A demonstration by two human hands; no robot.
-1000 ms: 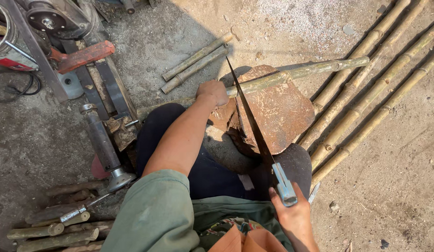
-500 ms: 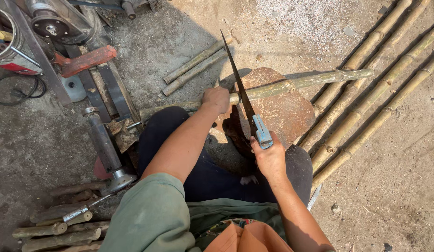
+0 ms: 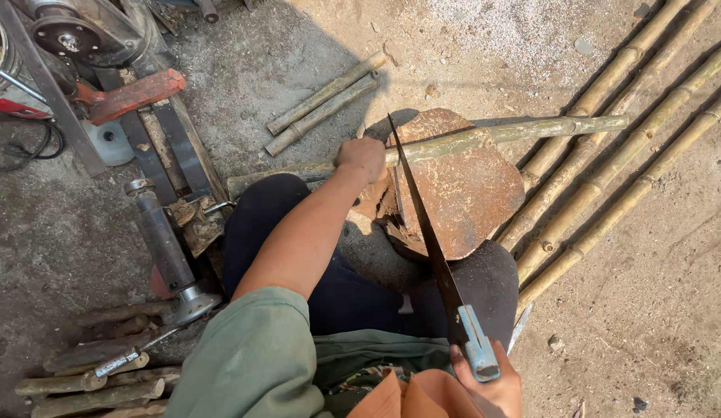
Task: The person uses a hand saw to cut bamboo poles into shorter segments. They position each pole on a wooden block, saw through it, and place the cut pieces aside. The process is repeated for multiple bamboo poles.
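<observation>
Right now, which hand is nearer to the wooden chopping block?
The left. The left hand grips the bamboo pole at the edge of the wooden chopping block. The right hand holds the saw handle, back near the person's body.

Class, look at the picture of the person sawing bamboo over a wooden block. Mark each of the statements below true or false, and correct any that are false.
1. The left hand grips the bamboo pole lying across the wooden block. True.
2. The right hand holds a hammer. False: it holds a handsaw by its blue handle.
3. Two short bamboo pieces lie on the ground beyond the left hand. True.
4. The long bamboo poles at the right stand upright. False: they lie on the ground.
</observation>
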